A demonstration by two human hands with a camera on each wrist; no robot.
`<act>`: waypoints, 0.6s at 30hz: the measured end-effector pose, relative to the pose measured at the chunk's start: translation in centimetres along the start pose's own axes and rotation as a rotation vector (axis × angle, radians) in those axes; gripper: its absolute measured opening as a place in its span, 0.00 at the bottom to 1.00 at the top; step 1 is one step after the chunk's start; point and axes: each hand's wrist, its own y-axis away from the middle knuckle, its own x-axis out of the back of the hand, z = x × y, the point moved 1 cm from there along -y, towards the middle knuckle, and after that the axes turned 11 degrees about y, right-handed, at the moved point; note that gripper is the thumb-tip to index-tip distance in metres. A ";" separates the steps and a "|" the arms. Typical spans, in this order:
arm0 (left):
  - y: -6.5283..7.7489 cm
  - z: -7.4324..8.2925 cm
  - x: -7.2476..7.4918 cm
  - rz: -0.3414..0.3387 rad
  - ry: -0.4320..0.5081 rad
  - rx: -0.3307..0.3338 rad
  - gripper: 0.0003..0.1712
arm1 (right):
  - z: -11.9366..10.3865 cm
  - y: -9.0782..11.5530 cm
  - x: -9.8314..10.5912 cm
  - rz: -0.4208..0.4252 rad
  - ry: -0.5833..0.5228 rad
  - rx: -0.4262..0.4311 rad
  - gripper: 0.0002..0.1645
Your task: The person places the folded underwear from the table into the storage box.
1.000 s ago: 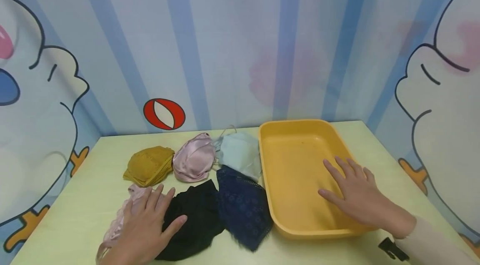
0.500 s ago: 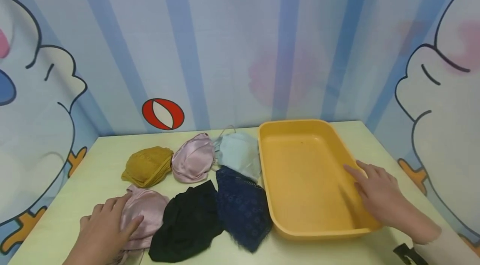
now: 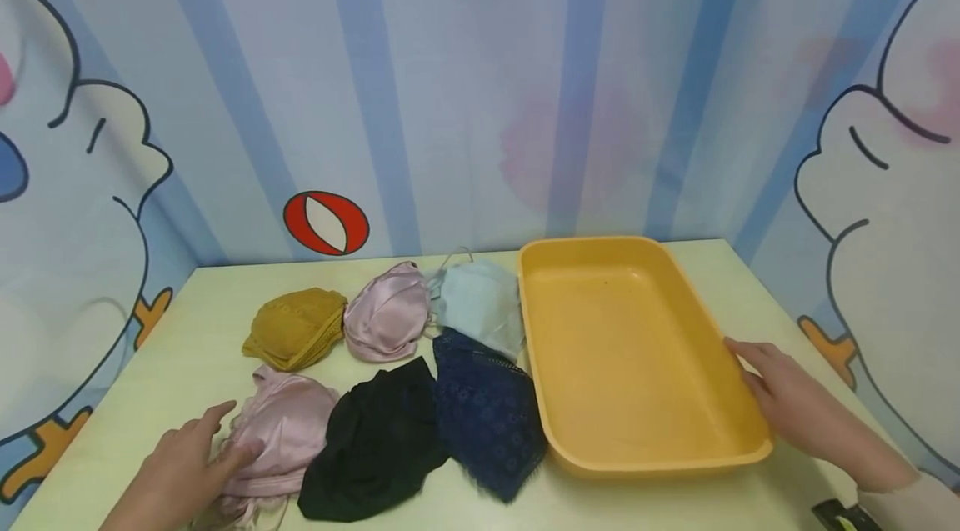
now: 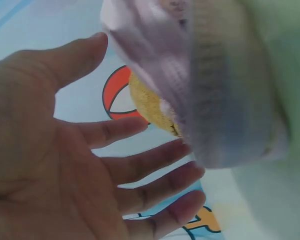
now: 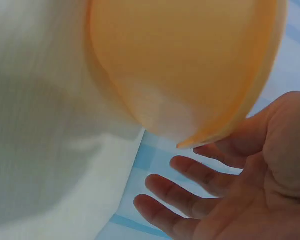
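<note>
My left hand [image 3: 180, 460] is at the front left, fingers spread, beside a pink satin bra [image 3: 288, 423]. In the left wrist view the palm and loosely extended fingers of that hand [image 4: 90, 160] show close to the pink bra [image 4: 160, 55], gripping nothing. Over on the right, my right hand [image 3: 795, 398] is at the right rim of a yellow plastic tray [image 3: 551, 414]. The right wrist view has its fingers [image 5: 185, 195] extended, with the thumb side by the rim of the tray [image 5: 190, 60]; whether they touch is hard to tell.
Left of the tray lie a black garment [image 3: 382, 439], a navy lace garment [image 3: 487, 414], a mustard bra [image 3: 296, 329], a second pink satin bra [image 3: 388, 313] and a pale blue one [image 3: 480, 306]. A printed backdrop [image 3: 465, 97] stands behind the pale table [image 3: 172, 348].
My left hand has moved left off the front pink bra, baring it and the black garment. My right hand has gone from above the tray to its right rim.
</note>
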 end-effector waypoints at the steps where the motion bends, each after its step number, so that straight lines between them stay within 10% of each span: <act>1: 0.0 0.0 -0.2 -0.011 0.009 -0.007 0.58 | 0.0 0.1 0.0 0.001 -0.003 0.002 0.26; 18: -0.6 1.2 -1.3 -0.025 0.062 0.002 0.60 | -0.1 0.3 -0.5 -0.010 -0.023 -0.014 0.26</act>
